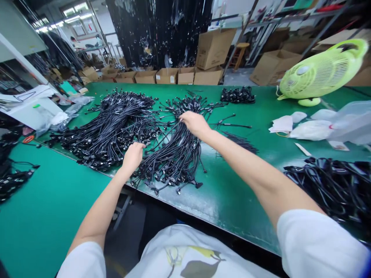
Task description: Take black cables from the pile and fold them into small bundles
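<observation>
Two heaps of short black cables with plugs at both ends lie on the green table. My right hand (194,123) is over the upper part of the middle heap (185,146), thumb and fingers pinched on a cable (181,120). At the near left edge of that heap is my left hand (133,157). Its fingers are closed, and what they pinch, if anything, is too small to make out. The larger left heap (113,123) spreads just beyond my left hand, its plugs pointing toward the table's front edge.
A lime-green fan (321,73) stands at the back right, near plastic bags (313,129). Bundled black cables (333,185) lie at the right, with a smaller bundle (237,95) at the back. Loose thin black pieces (240,142) lie right of the middle heap. Cardboard boxes (166,76) line the far edge.
</observation>
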The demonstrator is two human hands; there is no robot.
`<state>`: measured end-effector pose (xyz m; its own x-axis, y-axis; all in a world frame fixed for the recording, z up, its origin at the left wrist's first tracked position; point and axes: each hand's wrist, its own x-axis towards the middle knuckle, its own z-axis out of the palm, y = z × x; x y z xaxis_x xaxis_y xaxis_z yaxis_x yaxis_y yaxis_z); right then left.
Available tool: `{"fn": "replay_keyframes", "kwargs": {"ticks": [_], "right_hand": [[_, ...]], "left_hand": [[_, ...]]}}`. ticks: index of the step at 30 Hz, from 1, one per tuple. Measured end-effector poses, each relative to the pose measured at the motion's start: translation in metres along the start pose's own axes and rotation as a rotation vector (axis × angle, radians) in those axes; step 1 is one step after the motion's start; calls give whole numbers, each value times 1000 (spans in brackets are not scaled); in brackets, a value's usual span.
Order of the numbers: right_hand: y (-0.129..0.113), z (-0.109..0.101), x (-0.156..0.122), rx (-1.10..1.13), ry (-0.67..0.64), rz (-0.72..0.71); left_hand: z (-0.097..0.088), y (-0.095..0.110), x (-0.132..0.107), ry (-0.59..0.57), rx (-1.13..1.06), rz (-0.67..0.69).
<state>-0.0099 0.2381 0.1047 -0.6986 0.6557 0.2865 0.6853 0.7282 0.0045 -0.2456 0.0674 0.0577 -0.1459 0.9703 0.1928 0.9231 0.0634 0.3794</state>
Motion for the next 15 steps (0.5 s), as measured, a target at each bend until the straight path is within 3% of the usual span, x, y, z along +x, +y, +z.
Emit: {"fn": "replay_keyframes", "kwargs": {"ticks": [2,5,7,11,13,15], "right_hand": [[-13,-25,1,30,144,-46],[-33,-61,5,21,268,-172],[-30,-84,8,-9,308,-113],[10,-127,3,-6,537,136],[27,-142,-6,-41,606,148],[39,-150,-17,-110,545,116]], "left_hand": [[-4,16,0,29,-327,35],[-6,48,-9,-145,-878,162],[-11,56,-17,-205,-1035,175],[-39,36,-26,33,-1276,-16],[-55,26,-29,20,-1418,-84],[-66,25,-34,-89,-1533,-111]]}}
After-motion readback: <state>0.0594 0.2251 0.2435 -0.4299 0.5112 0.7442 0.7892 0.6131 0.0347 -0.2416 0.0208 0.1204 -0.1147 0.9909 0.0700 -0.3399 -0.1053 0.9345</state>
